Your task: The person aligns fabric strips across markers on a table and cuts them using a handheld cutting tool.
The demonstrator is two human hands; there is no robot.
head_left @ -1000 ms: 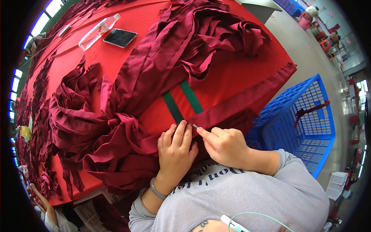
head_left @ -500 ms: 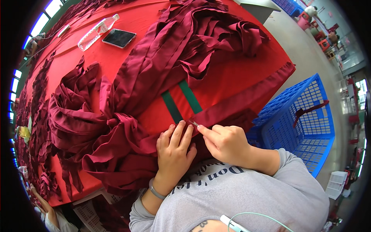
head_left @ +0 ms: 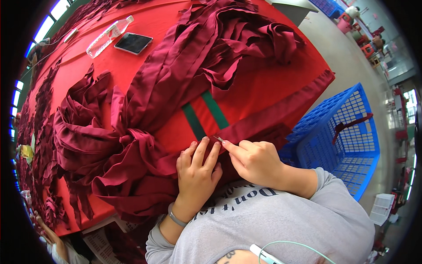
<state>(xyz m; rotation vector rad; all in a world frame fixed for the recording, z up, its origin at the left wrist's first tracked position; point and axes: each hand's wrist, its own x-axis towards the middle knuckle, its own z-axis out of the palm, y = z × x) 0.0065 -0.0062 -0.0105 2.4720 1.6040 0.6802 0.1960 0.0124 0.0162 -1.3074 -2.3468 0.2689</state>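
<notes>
My left hand [head_left: 197,173] lies flat on a dark red fabric band [head_left: 272,116] at the near edge of the red table [head_left: 259,92], fingers spread and pressing the cloth down. My right hand [head_left: 255,160] is right beside it, pinching a small metal tool [head_left: 218,139] whose tip touches the band just below a green and red striped strip [head_left: 205,115]. A big heap of dark red fabric strips [head_left: 184,75] lies beyond my hands and spills to the left.
A blue plastic crate [head_left: 347,141] stands on the floor to my right with a dark red strip inside. A clear water bottle [head_left: 107,37] and a dark phone [head_left: 133,42] lie at the far side of the table. More dark red strips [head_left: 39,145] line the left edge.
My hands have stayed at the same spot on the band; the right hand's fingers have shifted only slightly with the tool.
</notes>
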